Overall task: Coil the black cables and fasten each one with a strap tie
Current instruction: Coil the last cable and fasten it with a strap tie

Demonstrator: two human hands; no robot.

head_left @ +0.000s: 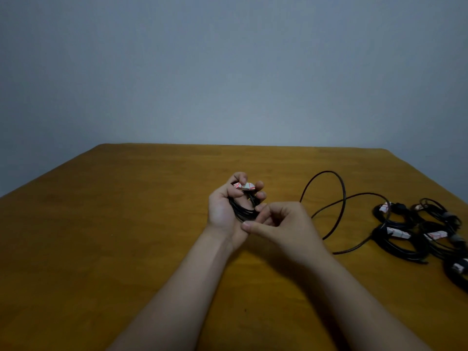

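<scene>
Gripping a half-wound coil at frame centre

Left hand [222,211] curls round the black cable coil [240,212], fingertips pinching a white-and-red strap tie [244,186]. Right hand [285,224], fingers bent, meets the coil; its hold is unclear. Tied bundles [405,247] lie far right.

Setting: plain indoor room, of the home or small-office kind; which of the two cannot be told.

Evidence:
- One wooden desk [126,224], amber-brown, with faint grain on its top.
- Behind the desk's far edge: a plain grey-blue painted wall [228,72].
- On the desk's right side: several coiled black cables [405,254], each bound with a white-and-red strap tie [397,233].
- Between those and the desk's middle: one loose black cable [344,196] lying in open loops.
- Light over the desk: dim and even, as from room lighting.
</scene>
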